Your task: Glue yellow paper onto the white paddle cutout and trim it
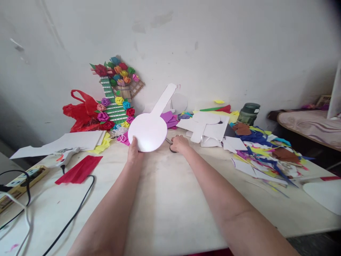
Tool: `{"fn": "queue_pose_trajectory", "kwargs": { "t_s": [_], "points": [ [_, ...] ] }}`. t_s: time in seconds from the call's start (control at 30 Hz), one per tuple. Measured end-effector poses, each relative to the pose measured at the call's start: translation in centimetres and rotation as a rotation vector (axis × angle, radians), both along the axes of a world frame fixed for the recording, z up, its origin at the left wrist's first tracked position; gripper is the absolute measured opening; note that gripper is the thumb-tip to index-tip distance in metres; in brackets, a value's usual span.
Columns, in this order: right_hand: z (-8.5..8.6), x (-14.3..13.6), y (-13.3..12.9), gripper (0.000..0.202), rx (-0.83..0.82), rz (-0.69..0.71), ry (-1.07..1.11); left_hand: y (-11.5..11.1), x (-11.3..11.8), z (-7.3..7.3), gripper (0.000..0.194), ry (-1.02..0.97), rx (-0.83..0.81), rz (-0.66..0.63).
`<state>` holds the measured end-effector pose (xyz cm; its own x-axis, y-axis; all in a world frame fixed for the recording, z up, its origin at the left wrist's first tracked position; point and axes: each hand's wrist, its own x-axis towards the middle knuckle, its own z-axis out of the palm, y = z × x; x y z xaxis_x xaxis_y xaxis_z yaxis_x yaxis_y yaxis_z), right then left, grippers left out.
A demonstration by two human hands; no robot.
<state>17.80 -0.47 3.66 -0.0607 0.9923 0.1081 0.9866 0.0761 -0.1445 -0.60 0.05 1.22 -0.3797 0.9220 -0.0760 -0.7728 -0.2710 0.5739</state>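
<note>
My left hand (135, 153) grips a white fan-shaped card cutout (147, 132) by the lower edge of its round part, thumb in front. The cutout stands upright, its straight handle slanting up to the right. Further right, my right hand (180, 143) has its fingers curled round scissors (173, 150) at the table top. A dark handle loop and a bit of grey blade show; the rest is hidden by the hand. Behind the cutout lie purple paper (169, 119) and white string (118, 132).
White card pieces (210, 126) lie right of centre, beside a heap of colourful scraps (269, 153) and a green bottle (249, 113). At left are a glue gun (68, 156), red crepe paper (80, 170), a power strip (23, 186) and cables. Paper-flower decorations (114, 96) lean on the wall.
</note>
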Motion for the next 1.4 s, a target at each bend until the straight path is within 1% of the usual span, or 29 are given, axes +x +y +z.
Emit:
{"fn": "queue_pose_trajectory", "kwargs": {
  "t_s": [0.07,0.13,0.2,0.3,0.33,0.4,0.47,0.57,0.7,0.77,0.93,0.97,1.03,1.13,1.2,1.27,1.33,1.4],
  "points": [
    [0.3,0.7,0.2,0.036,0.142,-0.052,0.017,0.0,0.2,0.0,0.050,-0.003,-0.006,-0.002],
    [0.3,1.7,0.5,0.038,0.295,-0.154,0.022,0.0,0.3,0.1,0.050,-0.001,-0.007,-0.003],
    [0.0,3.0,1.0,0.042,0.361,-0.274,0.019,-0.1,0.4,0.1,0.049,0.005,0.002,-0.004],
    [-1.1,4.9,1.7,0.046,0.253,-0.406,0.053,-0.1,0.4,0.2,0.048,0.003,0.013,-0.007],
    [-1.5,5.4,1.9,0.048,0.209,-0.428,0.070,-0.1,0.3,0.1,0.047,0.001,0.012,-0.006],
    [-2.0,6.1,2.2,0.047,0.175,-0.460,0.086,-0.1,0.3,0.1,0.046,-0.001,0.008,-0.002],
    [-2.3,6.5,2.4,0.042,0.198,-0.486,0.096,0.0,0.2,0.1,0.046,-0.001,0.006,0.000],
    [-2.1,6.6,2.4,0.039,0.307,-0.527,0.137,0.0,0.2,0.1,0.046,0.003,0.021,-0.015],
    [-1.9,6.5,2.4,0.049,0.450,-0.554,0.226,0.0,0.3,0.1,0.046,0.006,0.036,-0.027],
    [-2.0,6.6,2.4,0.052,0.494,-0.564,0.249,0.0,0.3,0.1,0.046,0.012,0.042,-0.028],
    [-2.1,7.2,2.5,0.049,0.421,-0.607,0.190,0.1,0.3,0.2,0.042,0.016,0.024,-0.011],
    [-2.1,7.3,2.5,0.048,0.431,-0.619,0.176,0.1,0.3,0.2,0.042,0.018,0.023,-0.006],
    [-1.9,7.4,2.5,0.048,0.511,-0.623,0.164,0.1,0.3,0.3,0.040,0.020,0.021,-0.001],
    [-1.5,7.5,2.5,0.048,0.690,-0.587,0.199,0.3,0.0,0.3,0.041,0.014,0.013,0.006],
    [-1.3,7.4,2.5,0.050,0.806,-0.547,0.263,0.4,-0.2,0.2,0.044,0.009,0.017,0.008],
    [-1.0,7.3,2.6,0.053,0.899,-0.514,0.372,0.6,-0.4,0.1,0.046,0.002,0.024,0.001],
    [-0.7,7.2,2.9,0.057,0.939,-0.484,0.535,0.6,-0.5,0.0,0.047,-0.004,0.029,0.000],
    [-0.5,7.0,3.2,0.060,0.939,-0.458,0.756,0.6,-0.6,-0.1,0.047,-0.005,0.031,0.005]
  ]
}}
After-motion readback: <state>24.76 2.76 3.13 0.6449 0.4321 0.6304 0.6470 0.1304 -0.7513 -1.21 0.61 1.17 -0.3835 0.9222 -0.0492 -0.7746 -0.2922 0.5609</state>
